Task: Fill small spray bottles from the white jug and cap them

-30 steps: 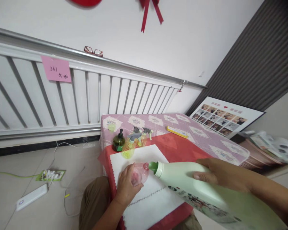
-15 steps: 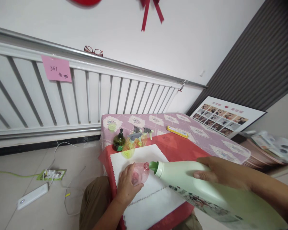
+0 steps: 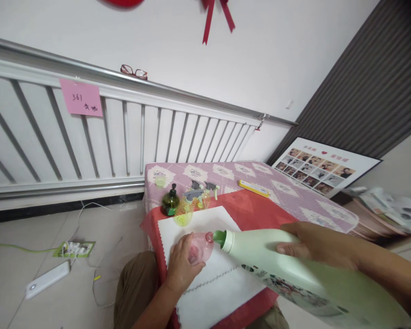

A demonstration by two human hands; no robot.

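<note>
My left hand is wrapped round a small clear pink bottle, which leans to the right with its uncapped neck toward a big jug. That pale green detergent jug lies tipped nearly level in my right hand, its green spout close to the pink neck. Whether the two mouths touch, or any liquid runs between them, I cannot tell. Beneath both is a white cloth on a red cloth. Behind the pink bottle stand a dark green pump bottle and several yellowish spray bottles with grey triggers.
A patterned purple tablecloth covers the table, with a yellow box and a small pale green cup on it. Behind runs a white radiator. On the floor at left are a power strip and cables.
</note>
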